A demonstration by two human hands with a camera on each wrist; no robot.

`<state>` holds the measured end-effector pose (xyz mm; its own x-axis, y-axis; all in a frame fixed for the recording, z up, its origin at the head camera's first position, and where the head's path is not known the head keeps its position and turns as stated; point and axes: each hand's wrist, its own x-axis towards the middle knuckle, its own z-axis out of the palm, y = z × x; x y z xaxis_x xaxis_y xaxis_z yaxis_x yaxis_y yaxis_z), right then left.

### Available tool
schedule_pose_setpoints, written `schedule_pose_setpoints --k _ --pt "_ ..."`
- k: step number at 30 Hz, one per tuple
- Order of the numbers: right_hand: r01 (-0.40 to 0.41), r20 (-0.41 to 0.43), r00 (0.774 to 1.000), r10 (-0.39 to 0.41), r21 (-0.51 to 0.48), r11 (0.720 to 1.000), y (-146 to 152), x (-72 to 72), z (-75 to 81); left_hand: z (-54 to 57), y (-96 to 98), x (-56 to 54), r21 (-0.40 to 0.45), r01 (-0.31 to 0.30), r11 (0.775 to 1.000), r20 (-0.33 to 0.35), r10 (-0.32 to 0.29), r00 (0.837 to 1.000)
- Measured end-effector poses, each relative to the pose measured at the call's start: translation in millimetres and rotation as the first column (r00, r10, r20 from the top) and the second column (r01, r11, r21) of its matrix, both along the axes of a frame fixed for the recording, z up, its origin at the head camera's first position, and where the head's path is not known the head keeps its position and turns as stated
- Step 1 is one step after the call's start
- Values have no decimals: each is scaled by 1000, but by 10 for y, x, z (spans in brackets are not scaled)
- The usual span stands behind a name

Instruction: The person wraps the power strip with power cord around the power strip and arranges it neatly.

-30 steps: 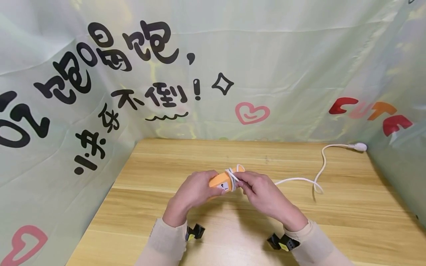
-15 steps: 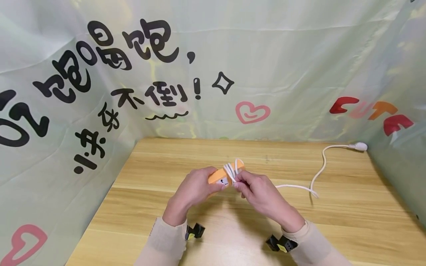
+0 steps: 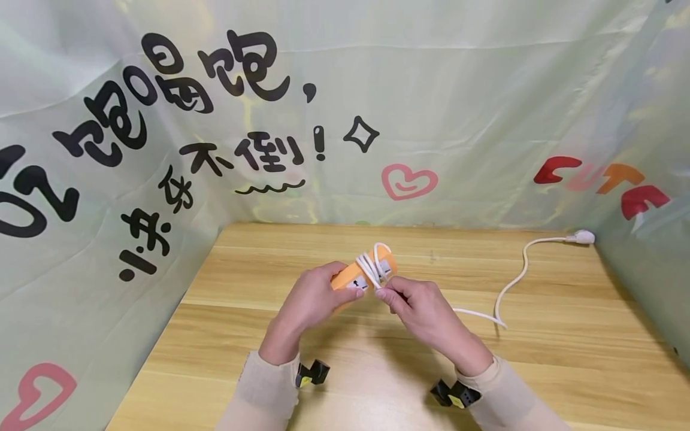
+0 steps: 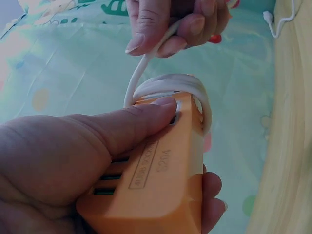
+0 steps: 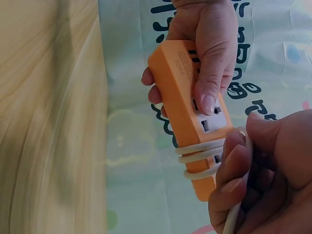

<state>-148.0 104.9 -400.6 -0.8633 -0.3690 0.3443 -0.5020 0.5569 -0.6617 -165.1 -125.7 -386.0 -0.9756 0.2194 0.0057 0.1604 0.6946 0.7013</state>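
An orange power strip (image 3: pixel 349 276) with white sockets and USB slots is held above the table in my left hand (image 3: pixel 311 297), thumb on its socket face. Several turns of white cord (image 5: pixel 201 152) circle the end of the strip away from that hand. Between thumb and fingers my right hand (image 3: pixel 426 308) pinches the cord close to the strip's near side. In the left wrist view, the right hand (image 4: pixel 175 24) draws the cord up from the wound turns. The rest of the cord (image 3: pixel 498 299) trails right across the table to a white plug (image 3: pixel 583 237).
The wooden table (image 3: pixel 226 347) is bounded at the back and sides by pale green cloth (image 3: pixel 485 90) printed with black characters and hearts. Each wrist carries a small black camera (image 3: pixel 455 393). The plug lies near the back right corner.
The wound end of the strip has tipped upward, and its turns look more spread. My right hand keeps pinching the cord beside the strip. The cord's bend on the table has slid left and nearer.
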Motion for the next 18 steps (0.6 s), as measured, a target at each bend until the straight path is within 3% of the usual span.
schedule_pose_setpoints --k 10,18 --pt "-74 35 997 74 -15 997 20 19 14 36 -41 -12 35 -46 998 -6 46 999" --pt "-11 36 999 11 -5 1000 30 0 29 63 -22 -5 88 -52 995 2 52 999"
